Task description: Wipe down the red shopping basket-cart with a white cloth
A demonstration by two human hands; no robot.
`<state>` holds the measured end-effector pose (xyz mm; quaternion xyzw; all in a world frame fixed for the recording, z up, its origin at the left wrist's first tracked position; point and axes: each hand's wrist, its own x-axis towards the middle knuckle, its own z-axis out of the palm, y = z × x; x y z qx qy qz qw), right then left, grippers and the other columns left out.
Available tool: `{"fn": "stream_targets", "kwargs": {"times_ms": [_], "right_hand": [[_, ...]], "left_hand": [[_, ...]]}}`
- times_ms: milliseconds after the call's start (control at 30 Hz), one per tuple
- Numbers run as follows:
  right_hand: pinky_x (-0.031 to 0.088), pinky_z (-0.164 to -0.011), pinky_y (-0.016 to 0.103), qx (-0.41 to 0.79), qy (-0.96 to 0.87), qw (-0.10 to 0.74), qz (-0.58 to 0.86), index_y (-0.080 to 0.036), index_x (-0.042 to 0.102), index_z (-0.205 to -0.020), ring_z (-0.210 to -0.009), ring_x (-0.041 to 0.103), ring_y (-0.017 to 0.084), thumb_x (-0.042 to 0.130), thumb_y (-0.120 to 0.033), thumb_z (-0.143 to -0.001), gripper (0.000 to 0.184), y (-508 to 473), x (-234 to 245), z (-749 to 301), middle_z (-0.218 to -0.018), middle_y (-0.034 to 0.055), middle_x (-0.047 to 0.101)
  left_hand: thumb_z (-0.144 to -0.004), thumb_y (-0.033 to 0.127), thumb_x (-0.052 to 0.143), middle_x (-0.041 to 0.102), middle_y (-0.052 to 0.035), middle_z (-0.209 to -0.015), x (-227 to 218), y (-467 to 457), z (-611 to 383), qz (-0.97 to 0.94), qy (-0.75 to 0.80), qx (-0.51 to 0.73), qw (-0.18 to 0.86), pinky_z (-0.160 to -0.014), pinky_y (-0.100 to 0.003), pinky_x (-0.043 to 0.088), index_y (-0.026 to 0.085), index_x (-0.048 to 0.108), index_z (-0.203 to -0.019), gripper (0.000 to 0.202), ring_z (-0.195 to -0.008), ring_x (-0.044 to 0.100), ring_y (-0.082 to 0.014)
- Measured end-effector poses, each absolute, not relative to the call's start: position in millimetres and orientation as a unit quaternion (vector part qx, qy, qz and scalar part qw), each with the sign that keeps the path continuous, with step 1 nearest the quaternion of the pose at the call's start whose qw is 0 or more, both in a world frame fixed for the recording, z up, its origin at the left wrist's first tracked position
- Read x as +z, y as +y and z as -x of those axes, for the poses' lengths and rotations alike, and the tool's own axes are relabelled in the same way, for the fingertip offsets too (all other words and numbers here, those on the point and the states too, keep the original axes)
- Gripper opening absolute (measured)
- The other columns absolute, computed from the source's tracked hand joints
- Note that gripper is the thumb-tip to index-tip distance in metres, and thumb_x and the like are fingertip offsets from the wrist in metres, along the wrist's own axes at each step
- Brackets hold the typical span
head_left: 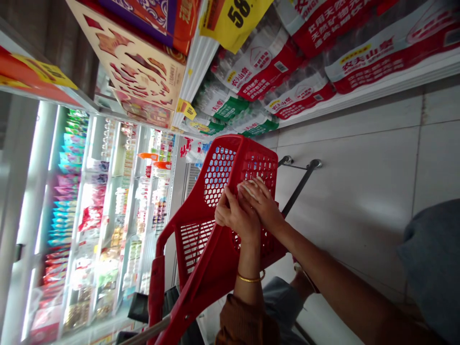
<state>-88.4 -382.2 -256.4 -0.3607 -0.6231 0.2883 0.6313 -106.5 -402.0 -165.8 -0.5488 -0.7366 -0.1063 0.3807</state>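
The picture is turned on its side, with the floor at the right. A red plastic shopping cart [201,249] with mesh walls stands in front of me. My left hand [235,218], with a gold bangle on its wrist, is curled over the cart's upper wall. My right hand [264,203] lies just beside it against the mesh, touching the left hand. Its fingers are pressed together over something small and pale that I cannot make out.
Packs of bottled water [273,67] in red and green wrap fill a low shelf. A lit cooler [89,225] holds colourful packets. There are boxed goods [132,62], a yellow price sign [233,17], the pale tiled floor [359,182] and the cart's metal frame [300,184].
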Motion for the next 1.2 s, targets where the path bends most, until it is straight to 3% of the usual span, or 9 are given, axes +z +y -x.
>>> {"fn": "stream_targets", "kwargs": {"times_ms": [167,633,800,1000,1100,1200], "right_hand": [[0.031,-0.119,0.051,0.280,-0.606,0.647,0.369,-0.027,0.025,-0.151,-0.146,0.023,0.021,0.045,-0.015,-0.097,0.059,-390.7,-268.5,88.6,-0.146,0.0046,0.048],[0.038,-0.115,0.053,0.277,-0.545,0.674,0.415,-0.034,0.023,-0.150,-0.141,0.034,0.023,0.045,-0.014,-0.097,0.061,-407.2,-283.8,76.5,-0.144,0.0047,0.050],[0.036,-0.117,0.052,0.273,-0.562,0.685,0.375,-0.035,0.023,-0.150,-0.144,0.028,0.023,0.044,-0.017,-0.098,0.059,-401.1,-255.1,62.5,-0.147,0.0009,0.046],[0.027,-0.121,0.052,0.252,-0.630,0.670,0.301,-0.025,0.027,-0.150,-0.149,0.009,0.021,0.035,-0.018,-0.100,0.051,-401.0,-225.9,57.5,-0.147,0.0013,0.046],[0.025,-0.122,0.051,0.248,-0.641,0.660,0.303,-0.022,0.031,-0.148,-0.149,0.006,0.021,0.035,-0.017,-0.100,0.049,-398.1,-228.8,61.6,-0.146,0.0019,0.048],[0.025,-0.122,0.052,0.241,-0.649,0.656,0.300,-0.026,0.038,-0.145,-0.149,0.010,0.021,0.037,-0.018,-0.100,0.046,-391.1,-237.7,65.9,-0.145,0.0003,0.049]], "left_hand": [[-0.094,0.039,0.049,0.060,-0.0153,-0.107,-166.7,-405.2,107.6,0.548,-0.731,-0.101,0.394,-0.092,-0.045,0.039,0.017,0.061,-0.126,0.041,-0.098,0.056,-0.0259],[-0.095,0.034,0.050,0.063,-0.0125,-0.101,-164.3,-427.8,108.6,0.572,-0.700,-0.100,0.416,-0.088,-0.039,0.043,0.017,0.063,-0.122,0.035,-0.092,0.059,-0.0221],[-0.095,0.030,0.049,0.065,-0.0142,-0.104,-161.3,-437.8,109.8,0.584,-0.702,-0.097,0.397,-0.091,-0.041,0.043,0.016,0.063,-0.121,0.033,-0.096,0.060,-0.0230],[-0.098,0.026,0.041,0.063,-0.0184,-0.125,-150.7,-435.5,103.2,0.621,-0.690,-0.097,0.359,-0.102,-0.044,0.041,0.013,0.060,-0.123,0.034,-0.123,0.053,-0.0259],[-0.098,0.023,0.037,0.061,-0.0176,-0.130,-151.0,-431.9,102.5,0.637,-0.694,-0.078,0.327,-0.100,-0.042,0.043,0.013,0.050,-0.135,0.040,-0.118,0.058,-0.0240],[-0.097,0.022,0.038,0.064,-0.0153,-0.127,-153.7,-430.4,103.8,0.637,-0.690,-0.082,0.333,-0.101,-0.042,0.043,0.015,0.052,-0.135,0.040,-0.119,0.058,-0.0239]]}}
